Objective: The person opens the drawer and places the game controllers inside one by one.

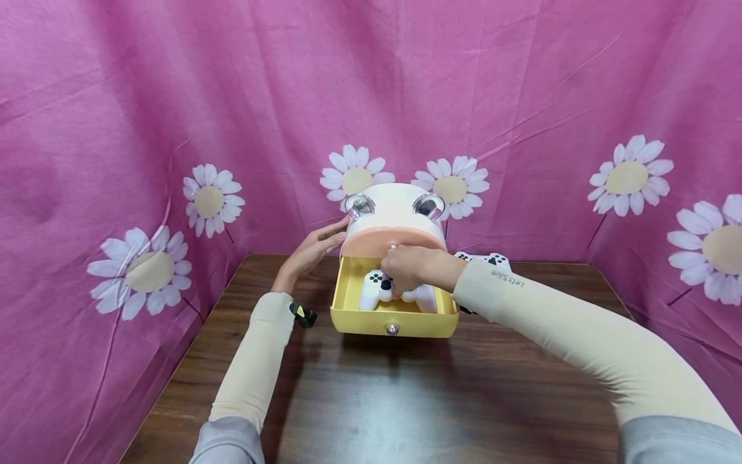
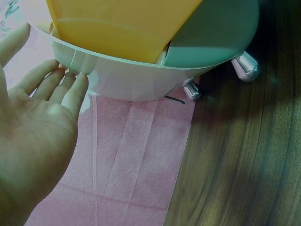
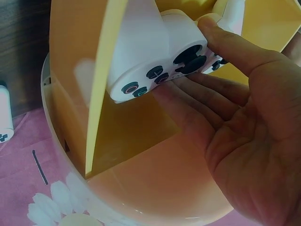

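A white game controller (image 1: 375,290) is inside the pulled-out yellow drawer (image 1: 348,319) of a white and peach box (image 1: 390,206) with two clear domes on top. My right hand (image 1: 408,267) reaches into the drawer; in the right wrist view this hand (image 3: 249,117) pinches the controller (image 3: 141,52) between thumb and fingers. My left hand (image 1: 308,254) is at the box's left side. The left wrist view has the left hand (image 2: 42,117) with fingers extended, its fingertips touching the white side wall (image 2: 127,82).
A second white controller (image 1: 497,261) lies on the wooden table (image 1: 406,399), right of the box and partly behind my right forearm. A pink curtain (image 1: 290,96) with daisies hangs behind and at both sides. Short clear legs (image 2: 246,67) stick out from the box.
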Tool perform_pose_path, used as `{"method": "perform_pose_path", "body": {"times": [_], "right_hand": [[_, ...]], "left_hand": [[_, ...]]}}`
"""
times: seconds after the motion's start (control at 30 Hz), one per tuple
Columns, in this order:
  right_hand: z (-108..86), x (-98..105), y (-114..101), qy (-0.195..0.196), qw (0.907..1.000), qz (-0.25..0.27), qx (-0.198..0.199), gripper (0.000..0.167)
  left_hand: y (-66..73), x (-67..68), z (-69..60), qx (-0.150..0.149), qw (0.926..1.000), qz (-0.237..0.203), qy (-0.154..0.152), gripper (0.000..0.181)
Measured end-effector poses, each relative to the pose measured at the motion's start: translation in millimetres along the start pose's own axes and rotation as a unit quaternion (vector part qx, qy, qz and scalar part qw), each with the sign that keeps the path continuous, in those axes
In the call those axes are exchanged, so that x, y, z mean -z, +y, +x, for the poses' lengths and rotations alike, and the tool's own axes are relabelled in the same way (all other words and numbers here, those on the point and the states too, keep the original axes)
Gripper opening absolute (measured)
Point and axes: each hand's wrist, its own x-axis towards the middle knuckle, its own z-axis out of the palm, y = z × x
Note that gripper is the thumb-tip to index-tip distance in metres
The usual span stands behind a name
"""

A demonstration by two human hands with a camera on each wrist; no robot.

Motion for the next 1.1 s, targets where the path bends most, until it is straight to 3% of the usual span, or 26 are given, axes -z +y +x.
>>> {"method": "perform_pose_path", "body": {"times": [0.33, 0.5, 0.8, 0.97, 1.1], "right_hand": [[-3.8, 0.0, 0.2, 0.008, 0.9996, -0.023, 0.015, 0.024], [-11.7, 3.4, 3.7, 0.044, 0.9979, -0.026, 0.04, 0.022], [-32.8, 7.3, 8.2, 0.169, 0.9834, 0.002, 0.066, 0.032], [-47.0, 3.7, 6.1, 0.252, 0.9645, -0.007, 0.078, 0.034], [-59.9, 0.8, 0.9, 0.293, 0.9536, 0.002, 0.069, 0.036]], "left_hand": [[-1.5, -1.5, -1.4, 0.0, 1.0, -0.001, -0.001, 0.057], [-2.7, -0.9, -0.8, -0.002, 1.0, -0.004, -0.001, 0.056], [-2.4, 1.2, 0.1, 0.001, 1.0, -0.01, -0.001, 0.056], [-2.5, 1.5, 1.0, -0.002, 0.9999, -0.014, -0.004, 0.056], [-3.0, 1.1, 0.8, -0.004, 0.9998, -0.018, -0.004, 0.056]]}}
